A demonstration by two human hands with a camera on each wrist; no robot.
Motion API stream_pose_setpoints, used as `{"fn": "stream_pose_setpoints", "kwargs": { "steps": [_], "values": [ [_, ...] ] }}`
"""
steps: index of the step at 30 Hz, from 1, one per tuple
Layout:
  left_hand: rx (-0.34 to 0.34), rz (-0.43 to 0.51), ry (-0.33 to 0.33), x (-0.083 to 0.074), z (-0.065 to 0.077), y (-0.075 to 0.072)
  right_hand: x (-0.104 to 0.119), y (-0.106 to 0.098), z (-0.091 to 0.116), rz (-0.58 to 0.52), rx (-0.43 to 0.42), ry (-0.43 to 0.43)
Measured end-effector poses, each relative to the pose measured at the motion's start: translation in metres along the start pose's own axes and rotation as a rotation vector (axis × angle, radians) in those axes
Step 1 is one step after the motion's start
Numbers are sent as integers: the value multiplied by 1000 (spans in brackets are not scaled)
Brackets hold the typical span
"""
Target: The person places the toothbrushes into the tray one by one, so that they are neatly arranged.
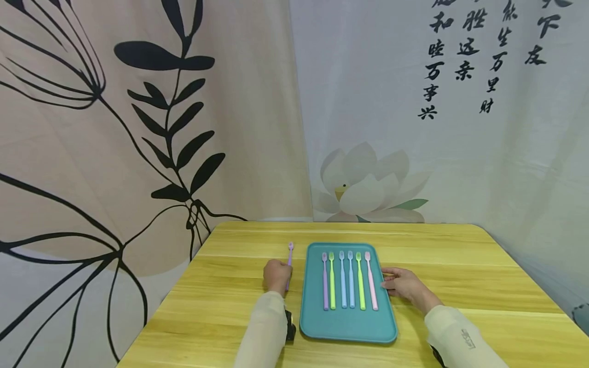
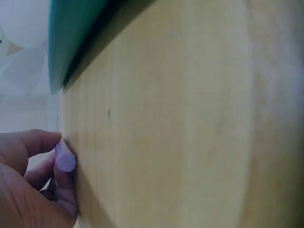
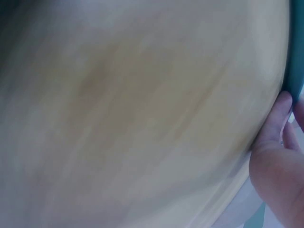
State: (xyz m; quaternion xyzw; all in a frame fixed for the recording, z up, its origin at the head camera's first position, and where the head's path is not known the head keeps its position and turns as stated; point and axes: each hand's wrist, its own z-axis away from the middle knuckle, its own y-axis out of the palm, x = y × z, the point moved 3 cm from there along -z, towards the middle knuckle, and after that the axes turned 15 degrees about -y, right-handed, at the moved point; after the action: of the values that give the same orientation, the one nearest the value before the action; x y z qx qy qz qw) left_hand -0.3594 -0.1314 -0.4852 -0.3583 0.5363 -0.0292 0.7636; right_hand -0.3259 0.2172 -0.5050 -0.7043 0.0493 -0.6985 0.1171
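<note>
My left hand (image 1: 276, 276) pinches a purple toothbrush (image 1: 290, 254) beside the tray's left edge. Its head points toward the far side of the table. In the left wrist view, the brush's handle end (image 2: 66, 161) shows between thumb and fingers, close over the wood. A teal tray (image 1: 340, 327) holds several toothbrushes in a row, heads pointing away: a purple one (image 1: 325, 286), yellow-green and blue ones, and a pink one (image 1: 371, 286) at the right. My right hand (image 1: 407, 287) holds the tray's right rim, thumb and fingertips right at the edge (image 3: 295, 52).
The wooden table (image 1: 221, 306) has rounded far corners. Behind it hangs a curtain (image 1: 257, 128) printed with dark plants, a pale lotus and black writing. A dark device (image 1: 290, 327) is worn on the left wrist, close to the tray's near-left corner.
</note>
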Motion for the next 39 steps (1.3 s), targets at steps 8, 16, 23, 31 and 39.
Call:
{"fn": "stream_pose_setpoints", "kwargs": {
  "steps": [8,16,23,31,39],
  "values": [
    [6,27,-8,-1,-1,-1,3,0,0,-5,-11,-8],
    [10,59,-8,-5,0,-1,-2,-2,0,18,-13,-3],
    [16,93,15,-11,1,0,-1,-2,0,7,-11,-5],
    [62,161,-15,-15,3,0,-1,-1,-1,8,-9,-4],
    [99,219,11,-19,7,0,1,-1,-1,8,-9,-8]
  ]
}}
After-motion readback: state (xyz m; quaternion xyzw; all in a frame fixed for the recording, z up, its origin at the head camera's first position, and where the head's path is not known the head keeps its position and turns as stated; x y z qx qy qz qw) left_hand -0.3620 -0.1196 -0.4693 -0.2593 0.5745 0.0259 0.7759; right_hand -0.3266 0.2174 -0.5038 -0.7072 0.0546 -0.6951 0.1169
